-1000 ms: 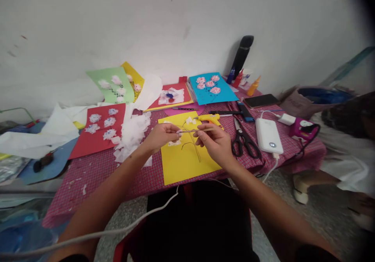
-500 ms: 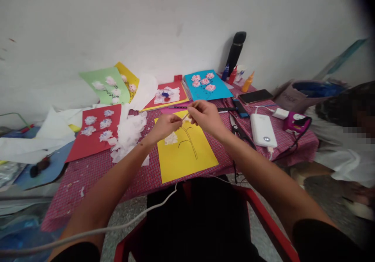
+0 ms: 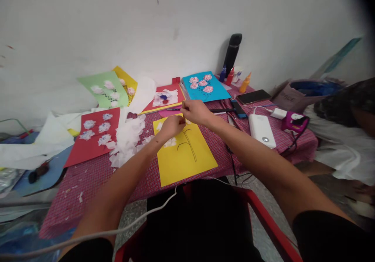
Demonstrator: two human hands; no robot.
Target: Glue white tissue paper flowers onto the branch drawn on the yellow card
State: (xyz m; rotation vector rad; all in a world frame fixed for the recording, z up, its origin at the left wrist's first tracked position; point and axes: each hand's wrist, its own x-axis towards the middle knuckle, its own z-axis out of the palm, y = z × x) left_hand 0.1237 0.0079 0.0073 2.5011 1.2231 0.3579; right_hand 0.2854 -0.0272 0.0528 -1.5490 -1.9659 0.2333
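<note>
Apparently we are working a thin brown stick (image 3: 184, 117) with our left hand (image 3: 172, 126) pinching low and right hand (image 3: 195, 111) above, fingers closed on it, over the yellow paper sheet's (image 3: 180, 168) far end; next probably calls for light, steady pressure.

"What lies mid-frame on the worktop (image 3: 68, 207)?"

"The sheet (image 3: 180, 169), with paper scraps (image 3: 127, 135) to its left"

"And to its right?"

"The power bank (image 3: 260, 131), with the phone (image 3: 253, 97) behind it"

"Upper right of the frame?"

"The flask (image 3: 233, 53), behind the bottles (image 3: 230, 77)"
</note>
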